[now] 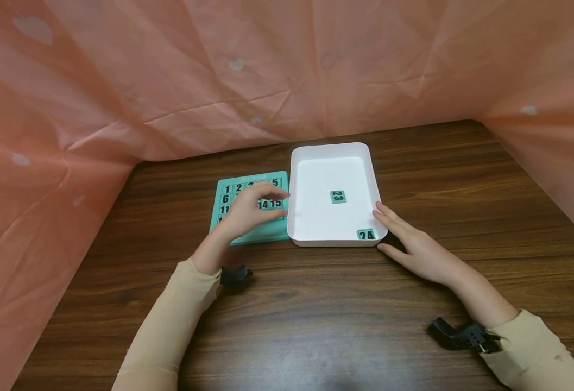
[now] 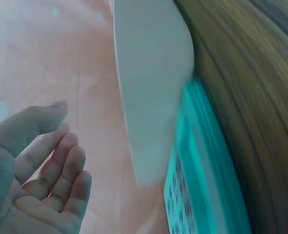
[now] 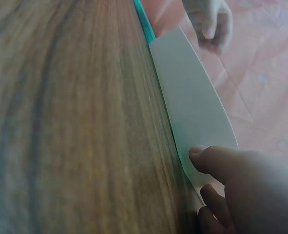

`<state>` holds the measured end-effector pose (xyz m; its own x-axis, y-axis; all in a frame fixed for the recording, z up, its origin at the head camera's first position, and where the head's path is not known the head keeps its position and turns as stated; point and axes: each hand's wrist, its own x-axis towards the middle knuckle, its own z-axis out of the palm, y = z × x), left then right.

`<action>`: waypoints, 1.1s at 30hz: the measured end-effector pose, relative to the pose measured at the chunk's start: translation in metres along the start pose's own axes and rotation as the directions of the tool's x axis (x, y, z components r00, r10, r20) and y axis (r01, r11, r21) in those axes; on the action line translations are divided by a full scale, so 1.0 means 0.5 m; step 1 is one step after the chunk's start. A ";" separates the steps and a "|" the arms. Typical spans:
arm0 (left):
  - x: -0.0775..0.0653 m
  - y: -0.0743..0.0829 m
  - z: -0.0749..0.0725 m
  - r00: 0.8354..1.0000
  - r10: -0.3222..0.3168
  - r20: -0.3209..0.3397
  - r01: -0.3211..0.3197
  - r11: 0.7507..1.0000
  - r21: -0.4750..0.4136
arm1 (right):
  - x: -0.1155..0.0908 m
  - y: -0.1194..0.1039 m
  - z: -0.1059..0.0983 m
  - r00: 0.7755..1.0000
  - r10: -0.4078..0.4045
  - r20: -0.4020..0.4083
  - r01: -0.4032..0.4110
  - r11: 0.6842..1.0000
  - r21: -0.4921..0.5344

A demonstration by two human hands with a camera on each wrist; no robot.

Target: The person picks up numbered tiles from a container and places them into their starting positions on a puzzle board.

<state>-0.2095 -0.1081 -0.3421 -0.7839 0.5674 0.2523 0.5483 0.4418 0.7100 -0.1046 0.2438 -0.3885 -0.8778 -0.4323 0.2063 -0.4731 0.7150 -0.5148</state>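
In the head view my left hand [image 1: 251,209] is held over a teal number puzzle board [image 1: 254,236], covering part of its numbered tiles. Its thumb and fingers are bent apart with a gap between them, fingertips near the left rim of a white tray [image 1: 335,243]. The left wrist view shows that palm with nothing in it. My right hand [image 1: 414,247] touches the tray's near right corner, fingers along the right side and thumb at the front wall. Inside the tray lie a loose tile marked 23 [image 1: 338,196], turned sideways, and one marked 24 [image 1: 366,234] by the near right corner.
Tray and board stand side by side on a dark wooden table [image 1: 316,315]. A pink cloth [image 1: 277,70] with pale hearts hangs behind and along the sides. Each wrist carries a black strap device [image 1: 462,335].
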 end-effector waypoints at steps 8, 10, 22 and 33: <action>0.059 0.046 0.075 0.996 0.043 0.079 -0.043 0.999 0.003 | 0.001 -0.002 0.001 1.000 -0.005 -0.002 0.005 1.000 0.002; 0.069 0.055 0.090 0.993 0.056 0.105 -0.057 0.998 0.004 | 0.001 -0.002 0.002 1.000 -0.005 -0.002 0.005 1.000 0.001; 0.148 0.068 0.140 0.992 -0.026 0.125 0.015 0.996 0.089 | 0.002 -0.003 0.000 1.000 0.009 0.011 -0.009 1.000 0.006; 0.188 0.038 0.169 0.973 -0.156 0.173 0.130 0.979 0.156 | 0.002 -0.005 0.000 1.000 -0.014 0.000 0.014 1.000 -0.005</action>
<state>-0.2483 0.0125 -0.3604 -0.7977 0.6027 0.0209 0.4808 0.6147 0.6253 -0.1042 0.2416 -0.3872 -0.8711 -0.4422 0.2135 -0.4857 0.7118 -0.5074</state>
